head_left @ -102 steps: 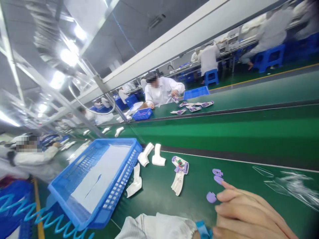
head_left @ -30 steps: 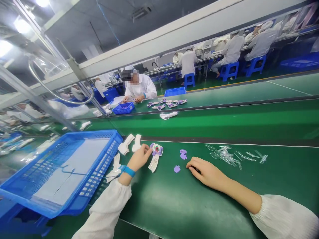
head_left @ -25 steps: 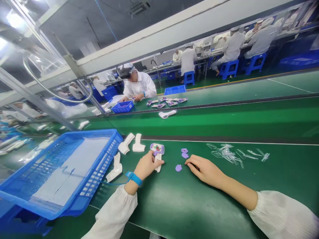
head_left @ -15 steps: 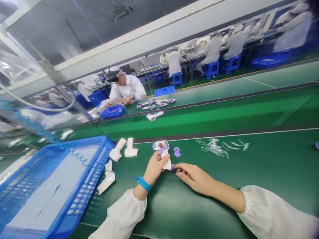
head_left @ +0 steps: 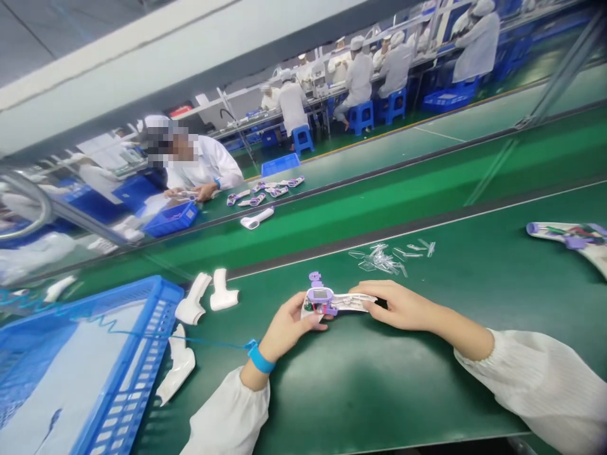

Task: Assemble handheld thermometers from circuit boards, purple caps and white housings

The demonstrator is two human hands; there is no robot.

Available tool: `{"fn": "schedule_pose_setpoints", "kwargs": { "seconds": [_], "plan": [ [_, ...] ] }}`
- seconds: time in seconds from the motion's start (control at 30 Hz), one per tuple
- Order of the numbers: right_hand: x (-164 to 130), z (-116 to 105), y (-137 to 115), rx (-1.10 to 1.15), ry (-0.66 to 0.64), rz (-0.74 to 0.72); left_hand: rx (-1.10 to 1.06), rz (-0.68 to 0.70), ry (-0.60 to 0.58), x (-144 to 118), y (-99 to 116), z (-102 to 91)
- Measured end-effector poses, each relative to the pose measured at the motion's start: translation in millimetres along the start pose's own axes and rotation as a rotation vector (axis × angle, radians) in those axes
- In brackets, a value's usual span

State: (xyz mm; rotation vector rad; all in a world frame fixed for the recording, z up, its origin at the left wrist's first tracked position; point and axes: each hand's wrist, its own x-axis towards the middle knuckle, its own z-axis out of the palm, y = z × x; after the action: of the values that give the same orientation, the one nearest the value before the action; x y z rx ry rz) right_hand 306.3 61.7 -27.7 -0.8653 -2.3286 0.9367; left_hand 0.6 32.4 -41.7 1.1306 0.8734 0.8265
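Observation:
Both hands hold an open white gun-shaped device housing (head_left: pixel 349 302) above the green work surface. It lies sideways, with a small grey screen in a purple frame (head_left: pixel 320 294) and red and green wires showing at its head. My left hand (head_left: pixel 294 321) grips the head end, thumb in front. My right hand (head_left: pixel 401 306) pinches the handle end between thumb and fingers. Just behind the head are small purple parts (head_left: pixel 315 277), partly hidden by it. A blue strap (head_left: pixel 260 357) with a thin cord circles my left wrist.
Left is a blue basket (head_left: pixel 154 344), with white housing shells (head_left: pixel 193 299) beside it. Clear plastic pieces (head_left: pixel 380 259) lie behind my right hand. A wired housing (head_left: pixel 569 235) rests far right. Across a divider, a co-worker (head_left: pixel 203 161) sits by a blue bin (head_left: pixel 171 219).
The housing has turned from upright to sideways, its head now towards my left hand. My right hand has moved from a purple piece at the handle's end onto the handle. The view has swung right.

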Motion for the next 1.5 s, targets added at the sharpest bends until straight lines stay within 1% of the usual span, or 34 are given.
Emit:
{"fn": "schedule_pose_setpoints", "kwargs": {
  "seconds": [0.1,0.17,0.23,0.37,0.47,0.53,0.67,0.87,0.93,1.07,1.2,1.33,1.5],
  "plan": [
    [2.2,3.6,-4.2,-0.025,-0.015,-0.077,0.048,-0.057,-0.06,-4.5,-5.9,10.5],
    [3.1,7.5,-6.1,-0.024,-0.019,-0.121,0.085,-0.033,-0.077,-6.6,-9.1,14.0],
    [3.7,9.8,-7.3,-0.026,0.013,-0.154,0.157,0.04,-0.066,-8.3,-9.6,14.3],
    [4.7,14.5,-18.0,-0.088,0.174,-0.23,0.349,0.199,-0.028,-12.3,-6.7,16.4],
    [4.9,24.2,-34.0,-0.076,0.237,-0.274,0.47,0.302,-0.077,-15.8,-6.8,24.6],
    [4.3,32.3,-43.2,-0.046,0.226,-0.268,0.513,0.345,-0.114,-17.6,-8.4,30.7],
    [2.2,43.1,-48.3,-0.081,0.181,-0.299,0.532,0.332,-0.123,-19.8,-11.8,36.5],
    [0.9,42.8,-41.8,-0.196,0.251,-0.416,0.467,0.336,-0.101,-20.0,-12.0,34.5],
    [1.2,42.2,-41.5,-0.208,0.258,-0.444,0.432,0.311,-0.093,-20.1,-12.1,33.6],
    [1.8,42.8,-42.9,-0.187,0.254,-0.441,0.406,0.281,-0.087,-20.4,-13.5,31.6],
    [1.5,43.6,-43.9,-0.211,0.281,-0.436,0.408,0.247,-0.078,-20.6,-14.6,31.2],
    [1.3,42.6,-45.0,-0.233,0.298,-0.455,0.366,0.223,-0.086,-20.4,-15.8,32.2],
    [1.6,44.9,-46.8,-0.226,0.303,-0.444,0.331,0.204,-0.094,-21.3,-17.7,32.3]
  ]
}}
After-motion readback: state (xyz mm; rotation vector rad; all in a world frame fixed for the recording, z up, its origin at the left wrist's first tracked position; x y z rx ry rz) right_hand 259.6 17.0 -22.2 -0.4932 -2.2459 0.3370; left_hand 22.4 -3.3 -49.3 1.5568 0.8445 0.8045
